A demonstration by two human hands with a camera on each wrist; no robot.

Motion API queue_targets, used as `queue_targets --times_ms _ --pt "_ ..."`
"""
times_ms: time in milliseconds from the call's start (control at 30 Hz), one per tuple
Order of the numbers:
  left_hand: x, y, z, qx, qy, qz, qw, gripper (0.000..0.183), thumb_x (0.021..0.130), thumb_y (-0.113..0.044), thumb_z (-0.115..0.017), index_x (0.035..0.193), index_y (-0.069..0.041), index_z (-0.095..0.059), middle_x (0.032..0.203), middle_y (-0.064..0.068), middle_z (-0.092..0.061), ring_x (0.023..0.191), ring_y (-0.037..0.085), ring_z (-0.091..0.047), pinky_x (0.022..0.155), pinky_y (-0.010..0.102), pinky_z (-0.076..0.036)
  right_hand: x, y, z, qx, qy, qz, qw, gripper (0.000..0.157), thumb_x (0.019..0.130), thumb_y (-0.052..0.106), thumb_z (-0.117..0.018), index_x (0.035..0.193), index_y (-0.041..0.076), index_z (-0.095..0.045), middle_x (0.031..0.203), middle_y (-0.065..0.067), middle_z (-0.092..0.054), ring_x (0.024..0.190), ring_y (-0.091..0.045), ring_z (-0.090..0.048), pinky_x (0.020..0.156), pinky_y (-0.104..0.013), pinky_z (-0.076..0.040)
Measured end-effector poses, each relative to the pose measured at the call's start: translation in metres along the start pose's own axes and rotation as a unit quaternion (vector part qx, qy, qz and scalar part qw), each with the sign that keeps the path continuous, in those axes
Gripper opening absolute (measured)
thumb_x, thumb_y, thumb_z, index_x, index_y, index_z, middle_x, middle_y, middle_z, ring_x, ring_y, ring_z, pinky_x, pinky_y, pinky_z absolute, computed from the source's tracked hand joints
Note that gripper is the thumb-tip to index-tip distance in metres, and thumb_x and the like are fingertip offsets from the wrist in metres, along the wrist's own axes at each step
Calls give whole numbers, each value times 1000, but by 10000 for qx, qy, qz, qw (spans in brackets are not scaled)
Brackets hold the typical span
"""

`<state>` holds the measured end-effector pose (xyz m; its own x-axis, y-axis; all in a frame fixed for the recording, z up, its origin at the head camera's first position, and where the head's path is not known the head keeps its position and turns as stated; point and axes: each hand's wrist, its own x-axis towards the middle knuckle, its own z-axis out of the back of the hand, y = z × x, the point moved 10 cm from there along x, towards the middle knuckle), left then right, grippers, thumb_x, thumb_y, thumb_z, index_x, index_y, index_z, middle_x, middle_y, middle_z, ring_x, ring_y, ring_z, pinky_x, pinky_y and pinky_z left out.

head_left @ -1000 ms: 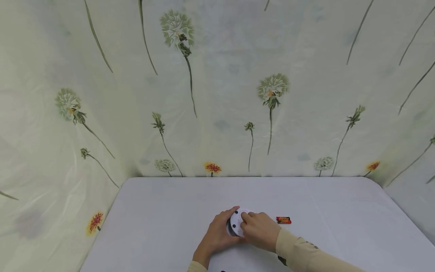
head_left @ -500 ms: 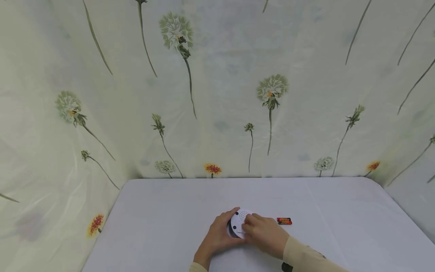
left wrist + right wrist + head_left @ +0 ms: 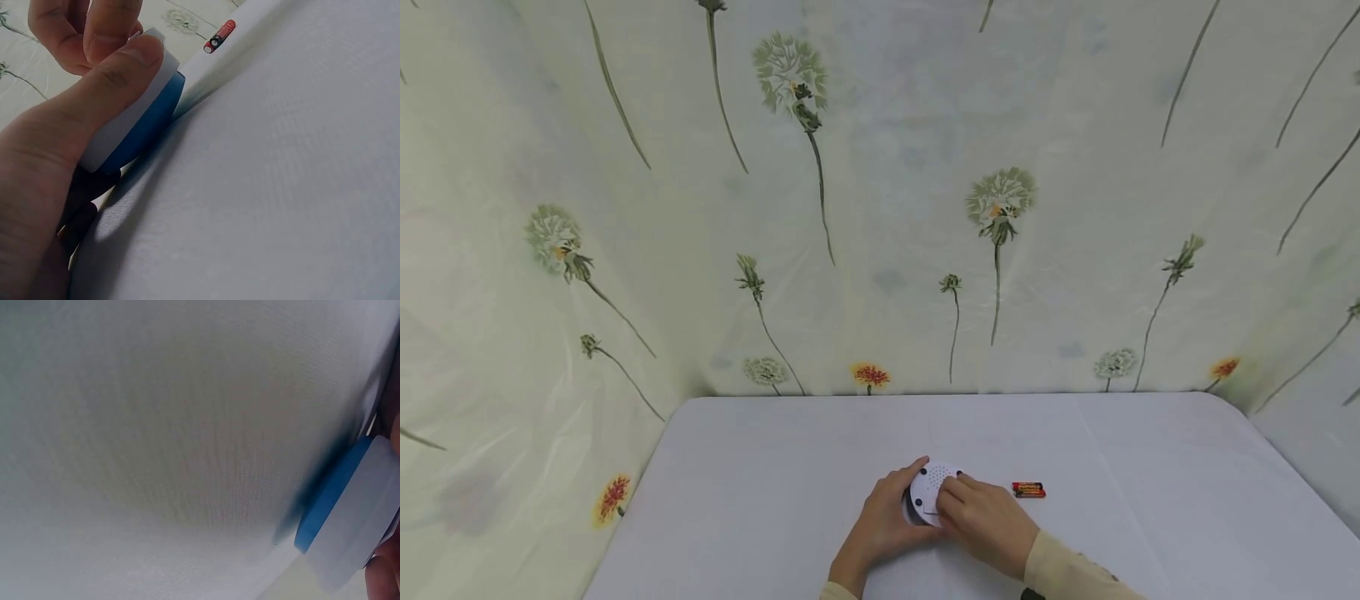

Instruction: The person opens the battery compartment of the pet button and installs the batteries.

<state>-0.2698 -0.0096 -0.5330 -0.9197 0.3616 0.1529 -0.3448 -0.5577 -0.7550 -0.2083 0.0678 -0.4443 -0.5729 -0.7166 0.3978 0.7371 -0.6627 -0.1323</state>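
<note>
My left hand [image 3: 882,518] grips the side of a round white-and-blue device [image 3: 922,492], its thumb along the near edge. The device's white back faces up, with a cluster of small holes and black round feet; its blue rim [image 3: 150,122] is turned toward the table in the left wrist view. My right hand [image 3: 988,518] lies over the right part of that back, fingers curled, pinching at the battery cover [image 3: 392,527]. The fingertips are partly hidden in the head view.
Two red-and-black batteries [image 3: 1028,490] lie side by side on the white tablecloth [image 3: 775,483], to the right of the hands. A flower-printed curtain [image 3: 880,208] hangs behind the table's far edge and along its sides.
The right hand has shifted slightly right and toward me, uncovering more holes and a seam line on the device's back. The left hand keeps its grip; the batteries lie still.
</note>
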Motion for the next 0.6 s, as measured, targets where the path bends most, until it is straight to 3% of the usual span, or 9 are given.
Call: queue_targets --times_ms 267,600 --pt "0 -2 1 19 -16 -45 10000 92 66 -57 -78 145 -31 -38 136 -5 -54 115 15 -51 94 39 -43 2 1 -4 -104 -69 91 9999 13 76 20 -74 83 13 -66 91 5 -60 76 -7 -52 62 -21 -49" --pt "0 0 -1 8 79 -19 10000 93 68 -52 -79 146 -30 -34 140 -4 -50 122 17 -48 99 42 -41 9 -7 -14 -25 534 -349 9980 13 76 24 -72 83 15 -65 87 6 -60 74 -7 -49 62 -21 -41"
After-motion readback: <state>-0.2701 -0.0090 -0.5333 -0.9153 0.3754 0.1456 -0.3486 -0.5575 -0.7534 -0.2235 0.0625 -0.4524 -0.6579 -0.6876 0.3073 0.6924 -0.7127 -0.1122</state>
